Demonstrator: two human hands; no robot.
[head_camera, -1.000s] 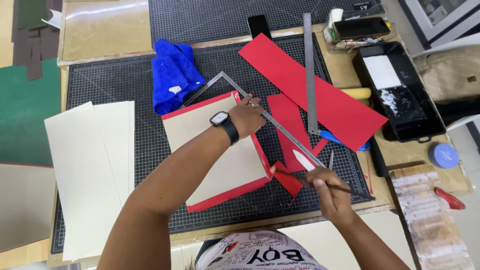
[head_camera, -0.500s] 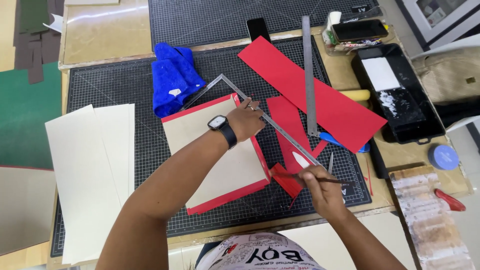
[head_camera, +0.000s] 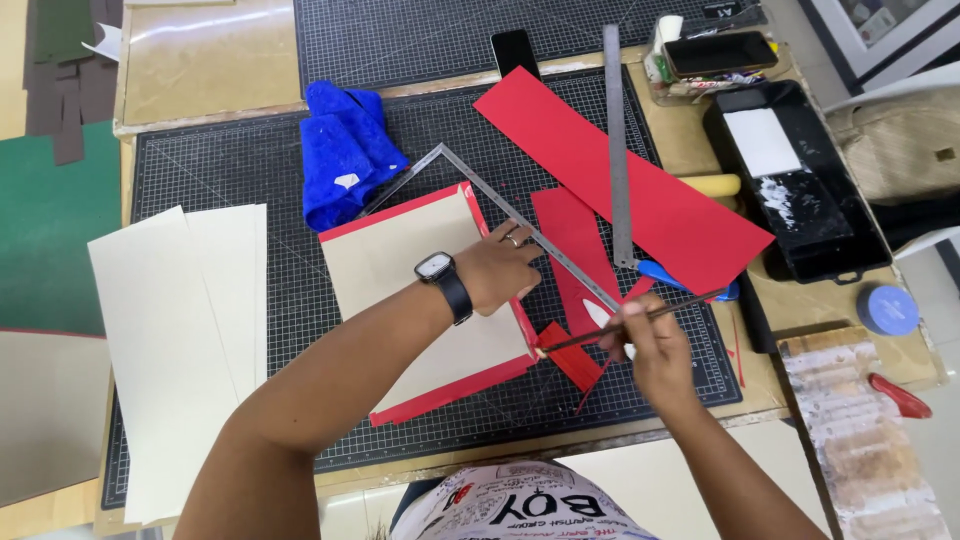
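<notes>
Cream sheets (head_camera: 175, 330) lie at far left on the cutting mat (head_camera: 250, 170); a blue cloth (head_camera: 345, 150) sits above. Left hand (head_camera: 495, 268) presses flat, fingers spread, on a cream board (head_camera: 420, 290) edged in red paper, beside a metal square (head_camera: 530, 235). Right hand (head_camera: 655, 350), fingers clenched around a thin brush (head_camera: 640, 318), its tip at the board's lower right corner. A black tray (head_camera: 800, 190) rests at right.

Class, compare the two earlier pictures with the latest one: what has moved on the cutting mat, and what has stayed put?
The right hand has turned its thin brush from pointing right and down to lying nearly level, its tip now at the corner of the red-edged board. The left hand still presses on the metal square. The blue cloth, steel ruler and red sheet have not moved.
</notes>
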